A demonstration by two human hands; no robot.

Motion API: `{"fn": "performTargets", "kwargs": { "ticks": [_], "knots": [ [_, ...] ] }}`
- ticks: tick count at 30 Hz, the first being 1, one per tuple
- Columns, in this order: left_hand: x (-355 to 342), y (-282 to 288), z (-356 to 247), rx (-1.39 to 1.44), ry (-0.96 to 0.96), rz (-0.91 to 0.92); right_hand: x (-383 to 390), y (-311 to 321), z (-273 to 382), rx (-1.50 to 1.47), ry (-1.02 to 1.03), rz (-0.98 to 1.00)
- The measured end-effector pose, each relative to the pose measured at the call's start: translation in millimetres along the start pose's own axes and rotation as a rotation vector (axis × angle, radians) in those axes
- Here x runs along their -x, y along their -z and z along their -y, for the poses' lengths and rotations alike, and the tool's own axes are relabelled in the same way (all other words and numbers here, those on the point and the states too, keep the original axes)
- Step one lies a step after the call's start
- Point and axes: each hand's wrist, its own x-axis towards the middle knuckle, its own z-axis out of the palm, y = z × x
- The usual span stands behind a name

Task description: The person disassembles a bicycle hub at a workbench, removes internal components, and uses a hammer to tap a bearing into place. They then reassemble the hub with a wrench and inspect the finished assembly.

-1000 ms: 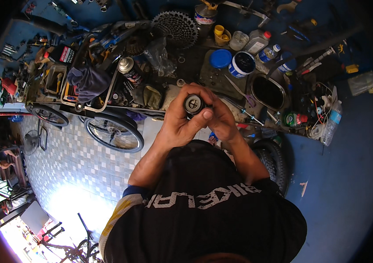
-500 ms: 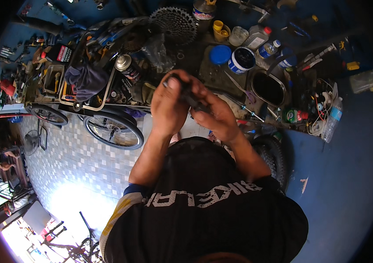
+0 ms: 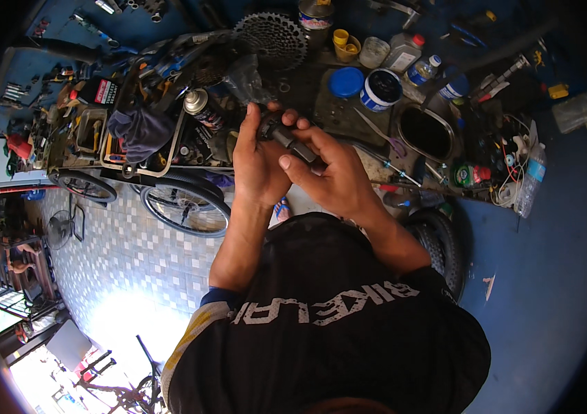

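Note:
In front of my chest, both hands hold a dark metal part with a wide round end and a narrower, blocky stem. The part's exact kind is not clear. My left hand cups the wide end, its thumb pointing up and its fingers partly hidden behind the metal. My right hand grips the stem between thumb and fingers. Beyond the hands is the cluttered workbench, with a spray can to the left and scissors to the right.
On the bench stand an open tub of dark grease, its blue lid, a dark-filled basin, a large cassette and a tray with a grey cloth. Bicycle wheels lean below the bench; a plastic bottle is far right.
My hands have tilted and my left thumb has lifted off the dark part, leaving more of it showing. The whole view has shifted slightly.

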Motion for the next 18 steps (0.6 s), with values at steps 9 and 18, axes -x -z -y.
{"fn": "performTargets", "kwargs": {
  "ticks": [9,18],
  "knots": [
    [14,-19,4,-0.913,-0.448,0.157,5,-10,-29,-0.626,-0.011,0.049],
    [24,-36,-2,-1.119,-0.548,0.356,9,-15,-29,-0.693,0.205,0.056]
  ]
}}
